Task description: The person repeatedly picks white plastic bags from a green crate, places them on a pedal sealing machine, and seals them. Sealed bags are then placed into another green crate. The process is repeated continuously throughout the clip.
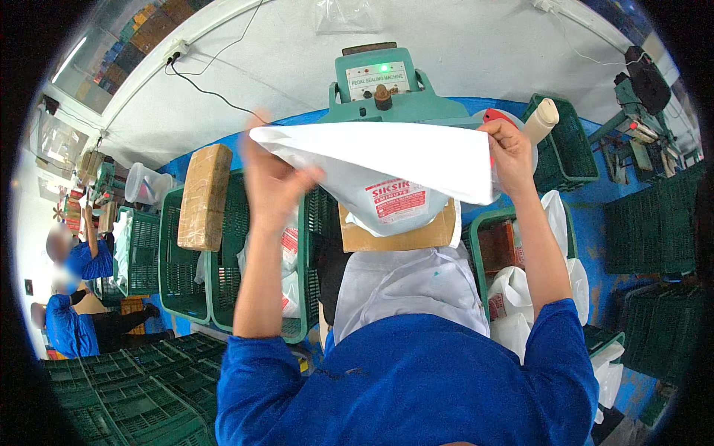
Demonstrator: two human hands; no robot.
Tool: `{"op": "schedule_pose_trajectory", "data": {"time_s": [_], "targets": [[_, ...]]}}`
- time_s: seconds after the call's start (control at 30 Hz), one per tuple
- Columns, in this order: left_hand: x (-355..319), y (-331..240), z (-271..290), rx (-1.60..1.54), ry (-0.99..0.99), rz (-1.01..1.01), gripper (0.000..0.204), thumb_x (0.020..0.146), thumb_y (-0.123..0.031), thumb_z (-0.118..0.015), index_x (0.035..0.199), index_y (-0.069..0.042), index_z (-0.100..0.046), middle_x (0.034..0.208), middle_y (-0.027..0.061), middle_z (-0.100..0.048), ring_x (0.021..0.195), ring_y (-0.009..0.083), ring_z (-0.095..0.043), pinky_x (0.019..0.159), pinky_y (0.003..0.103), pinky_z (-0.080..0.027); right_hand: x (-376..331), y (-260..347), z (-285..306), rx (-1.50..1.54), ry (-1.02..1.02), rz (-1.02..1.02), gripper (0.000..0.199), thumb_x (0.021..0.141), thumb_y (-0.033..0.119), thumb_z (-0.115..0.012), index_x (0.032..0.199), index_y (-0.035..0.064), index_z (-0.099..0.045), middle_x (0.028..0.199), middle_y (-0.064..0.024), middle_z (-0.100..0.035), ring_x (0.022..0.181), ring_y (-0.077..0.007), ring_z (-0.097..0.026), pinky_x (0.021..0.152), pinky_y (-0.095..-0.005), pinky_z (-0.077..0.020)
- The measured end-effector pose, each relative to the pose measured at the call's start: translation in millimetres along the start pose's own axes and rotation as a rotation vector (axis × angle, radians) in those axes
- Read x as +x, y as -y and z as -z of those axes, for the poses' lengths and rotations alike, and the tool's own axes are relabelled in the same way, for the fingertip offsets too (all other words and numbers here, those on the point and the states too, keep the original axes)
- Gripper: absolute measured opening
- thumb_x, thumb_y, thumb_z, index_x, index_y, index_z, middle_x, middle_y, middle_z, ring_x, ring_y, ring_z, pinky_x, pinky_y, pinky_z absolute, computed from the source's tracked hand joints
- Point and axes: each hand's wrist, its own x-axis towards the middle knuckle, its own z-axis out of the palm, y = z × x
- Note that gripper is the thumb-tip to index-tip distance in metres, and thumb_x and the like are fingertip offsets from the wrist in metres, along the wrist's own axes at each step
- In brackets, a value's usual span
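Observation:
A white plastic bag (405,167) with red print stretches across in front of me, its top edge folded over and its lower part bulging. At its upper right corner, my right hand (509,152) is closed, pinching the plastic between thumb and fingers. My left hand (277,178) is at the bag's left corner, smeared by motion. Its thumb points out to the right, and its other fingers are partly hidden, so their grip is unclear. Just beyond the bag stands a green pedal sealing machine (375,78) with a lit green lamp. Beneath the bag is a brown cardboard piece (398,239).
Green crates (182,293) stand at my left, with a taped brown block (204,197) across them. Filled white bags (512,293) lie in a crate (482,223) at my right. A pale roll (541,120) leans near the back right crate. Two people in blue (71,323) are far left.

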Motion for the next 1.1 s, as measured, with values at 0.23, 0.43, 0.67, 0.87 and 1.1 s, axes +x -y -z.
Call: {"op": "schedule_pose_trajectory", "data": {"time_s": [0.23, 0.43, 0.67, 0.87, 1.1], "targets": [[-29.9, 50.5, 18.1, 0.469, 0.281, 0.262, 0.026, 0.088, -0.018, -0.062, 0.104, 0.003, -0.062, 0.089, 0.006, -0.067, 0.081, 0.0085, -0.058, 0.075, 0.026, -0.046, -12.7, -4.8, -16.6, 0.092, 0.063, -0.054, 0.015, 0.089, 0.002, -0.051, 0.1, -0.0017, -0.06, 0.095, -0.003, -0.064, 0.089, -0.0105, -0.057, 0.078, -0.0249, -0.0452], [-38.5, 53.4, 2.0, 0.371, -0.014, 0.33, 0.026, 0.092, -0.019, -0.056, 0.1, 0.005, -0.062, 0.087, 0.0052, -0.066, 0.078, 0.0078, -0.055, 0.071, 0.026, -0.046, -15.8, -25.5, -24.5, -0.164, -0.032, -0.126, 0.027, 0.093, 0.019, -0.05, 0.1, -0.005, -0.059, 0.088, -0.0046, -0.065, 0.08, -0.009, -0.054, 0.074, -0.0262, -0.0447], [-137.2, 140.7, 8.8, 0.48, -0.025, 0.551, 0.034, 0.092, -0.025, -0.055, 0.085, 0.008, -0.061, 0.069, 0.0141, -0.064, 0.065, 0.0147, -0.059, 0.059, 0.033, -0.046, -89.8, -113.8, -55.8, -0.297, -0.201, -0.512, 0.045, 0.092, 0.037, -0.052, 0.08, -0.0072, -0.055, 0.062, -0.0171, -0.053, 0.059, -0.0157, -0.048, 0.059, -0.0343, -0.042], [-154.3, 144.0, 18.1, 0.551, 0.209, 0.956, 0.032, 0.092, -0.024, -0.055, 0.102, 0.005, -0.062, 0.092, 0.0068, -0.066, 0.081, 0.0108, -0.059, 0.075, 0.025, -0.045, -125.0, -143.2, -73.6, -0.243, -0.174, -0.718, 0.044, 0.091, 0.038, -0.053, 0.083, -0.0051, -0.059, 0.068, -0.0152, -0.06, 0.062, -0.0159, -0.05, 0.062, -0.0326, -0.0423], [-117.6, 132.1, -9.6, 0.328, -0.156, 0.611, 0.026, 0.092, -0.024, -0.055, 0.082, 0.001, -0.054, 0.073, 0.0023, -0.053, 0.07, 0.0096, -0.044, 0.062, 0.026, -0.039, -98.7, -112.2, -63.5, 0.128, -0.308, -0.518, 0.023, 0.091, 0.021, -0.058, 0.093, -0.001, -0.061, 0.082, -0.0013, -0.061, 0.075, -0.0079, -0.052, 0.067, -0.0234, -0.0425]]}}
